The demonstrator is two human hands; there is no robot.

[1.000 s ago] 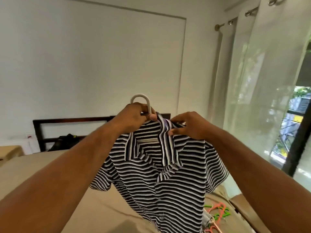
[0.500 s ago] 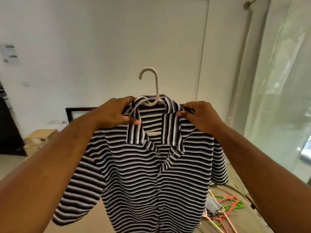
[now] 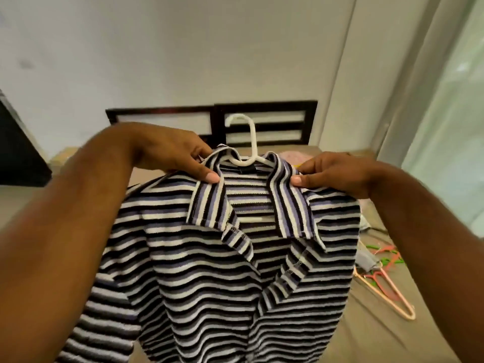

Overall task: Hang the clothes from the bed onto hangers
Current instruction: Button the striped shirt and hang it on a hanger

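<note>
- 2 pinches I see: left hand (image 3: 167, 150) and right hand (image 3: 337, 176) each clamp a collar side of the black-white-purple striped knit shirt (image 3: 209, 271).
- It hangs on a white plastic hanger (image 3: 252, 142), above the tan bed (image 3: 379, 336).

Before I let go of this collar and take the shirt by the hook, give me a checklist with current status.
1. White hanger hook stands clear above the collar of the striped shirt: ok.
2. Hanger arms seated in both shoulders: cannot tell, cloth hides them.
3. Left hand pinches the collar's left side: ok.
4. Right hand pinches the collar's right side: ok.
5. Front closed under the collar: not ok, it gapes open.
6. A hand on the hook: not ok, neither touches it.
</note>
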